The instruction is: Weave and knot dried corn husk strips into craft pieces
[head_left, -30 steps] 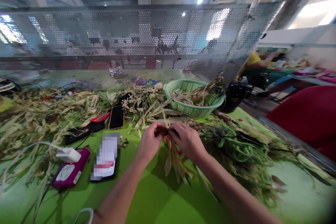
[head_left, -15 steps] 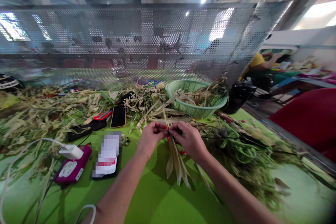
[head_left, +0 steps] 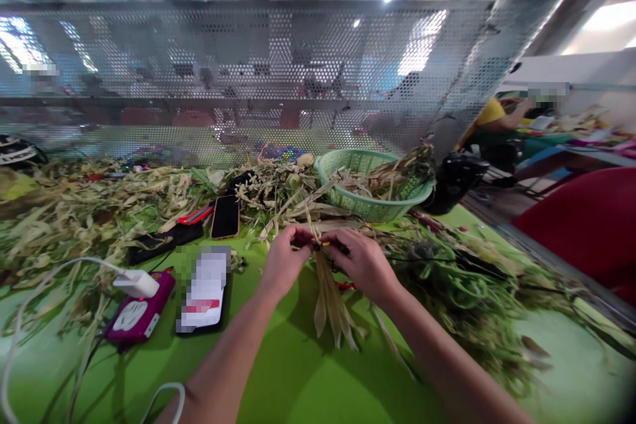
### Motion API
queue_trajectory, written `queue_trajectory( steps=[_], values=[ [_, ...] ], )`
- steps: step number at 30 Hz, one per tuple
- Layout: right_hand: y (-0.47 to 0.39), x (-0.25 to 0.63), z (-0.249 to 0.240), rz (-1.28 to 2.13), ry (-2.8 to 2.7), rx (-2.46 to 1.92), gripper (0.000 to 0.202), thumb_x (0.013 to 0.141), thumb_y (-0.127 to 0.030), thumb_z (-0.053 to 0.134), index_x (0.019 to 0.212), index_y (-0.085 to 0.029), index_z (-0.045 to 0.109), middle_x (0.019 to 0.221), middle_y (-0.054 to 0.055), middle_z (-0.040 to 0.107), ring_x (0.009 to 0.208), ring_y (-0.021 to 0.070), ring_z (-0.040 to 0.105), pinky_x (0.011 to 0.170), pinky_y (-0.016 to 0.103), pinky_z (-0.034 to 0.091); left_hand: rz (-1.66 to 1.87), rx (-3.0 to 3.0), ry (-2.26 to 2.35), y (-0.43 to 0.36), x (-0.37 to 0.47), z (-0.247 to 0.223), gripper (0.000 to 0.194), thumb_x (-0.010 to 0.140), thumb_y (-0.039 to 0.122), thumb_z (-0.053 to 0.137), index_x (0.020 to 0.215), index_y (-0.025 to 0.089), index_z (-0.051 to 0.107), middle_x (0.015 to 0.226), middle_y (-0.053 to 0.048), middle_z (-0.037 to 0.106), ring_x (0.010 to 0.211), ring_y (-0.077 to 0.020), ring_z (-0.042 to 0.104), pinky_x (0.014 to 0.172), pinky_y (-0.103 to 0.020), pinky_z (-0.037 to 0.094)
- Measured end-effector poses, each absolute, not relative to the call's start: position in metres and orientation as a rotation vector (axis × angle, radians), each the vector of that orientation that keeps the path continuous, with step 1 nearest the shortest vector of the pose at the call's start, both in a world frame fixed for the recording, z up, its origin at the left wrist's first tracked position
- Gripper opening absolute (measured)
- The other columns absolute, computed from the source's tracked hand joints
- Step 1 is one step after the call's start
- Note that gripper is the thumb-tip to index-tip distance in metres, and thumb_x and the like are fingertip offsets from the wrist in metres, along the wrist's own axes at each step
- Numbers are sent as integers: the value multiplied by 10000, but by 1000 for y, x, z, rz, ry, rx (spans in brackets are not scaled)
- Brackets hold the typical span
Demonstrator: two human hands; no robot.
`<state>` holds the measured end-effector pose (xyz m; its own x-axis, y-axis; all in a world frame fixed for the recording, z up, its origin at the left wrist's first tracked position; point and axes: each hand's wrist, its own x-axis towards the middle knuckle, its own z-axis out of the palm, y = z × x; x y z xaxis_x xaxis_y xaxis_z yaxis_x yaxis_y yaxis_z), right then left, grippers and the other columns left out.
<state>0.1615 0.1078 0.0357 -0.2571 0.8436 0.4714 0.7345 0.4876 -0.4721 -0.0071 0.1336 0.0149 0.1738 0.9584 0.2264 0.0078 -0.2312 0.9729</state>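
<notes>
A bundle of pale dried husk strips [head_left: 332, 308] hangs fanned out over the green table [head_left: 293, 384]. My left hand [head_left: 288, 258] pinches the bundle's narrow top from the left, fingertips closed near a small dark spot. From the right, my right hand [head_left: 360, 262] is closed at the same place, with a small yellowish bit showing at its fingertips. What exactly the right fingers grip is too small to tell. Something red lies below the right fingers, partly hidden. Thin pale stalks rise above the fingertips toward the husk pile.
A light green basket [head_left: 375, 202] with dried husks stands behind the hands. Phones [head_left: 225, 217], a magenta power block [head_left: 139, 315] with a white charger, and red cutters [head_left: 196, 214] lie left. Husk heaps [head_left: 124, 202] spread left; green fibres [head_left: 457, 278] lie right. A person in yellow sits far right.
My right fingertips have moved slightly apart from the left ones, and a yellowish bit now shows between them. The red piece at the bundle's top is less visible. The view has shifted slightly.
</notes>
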Motion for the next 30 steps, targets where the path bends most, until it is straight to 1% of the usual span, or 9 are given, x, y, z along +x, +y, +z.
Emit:
queue_trajectory(
  steps=[3,6,10,14,16,18,24,26,30],
  values=[
    [108,168,37,26,-2134,-1412,228,903,-165,473,1023,-209,661,965,78,667,861,209,628,733,289,450,1212,1623,1059,135,-11,15,121,754,105,583,850,169,619,827,-19,663,756,-136,609,721,-256,468],
    [111,173,37,-2,-2095,-1497,230,910,-180,454,942,-194,681,924,84,652,842,212,617,715,293,439,1174,1692,1143,136,-13,13,147,753,97,581,869,177,626,838,-25,676,765,-150,621,723,-266,472],
    [118,174,33,295,-1911,-1363,133,856,-245,547,838,-192,668,859,48,634,817,189,587,742,287,428,1079,1778,1255,137,-13,10,173,761,82,556,867,185,647,872,-34,699,798,-163,628,758,-280,465],
    [120,173,28,848,-1585,-1280,208,800,-375,630,717,-186,607,655,-18,527,600,128,480,570,248,368,996,1894,1282,136,-13,13,193,766,77,523,816,189,672,872,-36,701,818,-171,615,778,-287,446],
    [119,171,27,1124,-1399,-1194,245,768,-399,672,701,-178,590,615,-36,487,536,98,430,520,230,329,965,1880,1246,136,-13,14,190,774,95,516,810,192,675,871,-34,698,824,-176,611,781,-289,440],
    [117,168,27,1294,-1236,-1114,263,725,-389,724,684,-169,586,602,-37,489,512,83,420,496,222,309,936,1800,1174,136,-12,14,167,777,125,524,816,193,672,862,-31,695,825,-179,609,786,-291,439],
    [115,163,26,1448,-954,-1005,293,654,-334,805,633,-167,565,611,-34,564,476,62,437,457,208,302,930,1554,927,137,-10,9,104,770,229,604,845,172,646,856,-36,680,825,-182,603,788,-284,439],
    [115,163,26,1456,-915,-970,287,651,-313,811,626,-167,564,660,-26,607,486,56,447,465,200,330,933,1573,905,137,-10,8,116,774,267,618,838,171,634,841,-36,669,810,-182,593,770,-279,436],
    [115,165,27,1503,-865,-864,234,664,-261,801,659,-171,586,816,-10,670,495,41,470,470,176,371,945,1756,996,133,-10,11,131,841,312,537,810,199,595,794,-21,640,755,-180,567,698,-268,406]
  ],
)
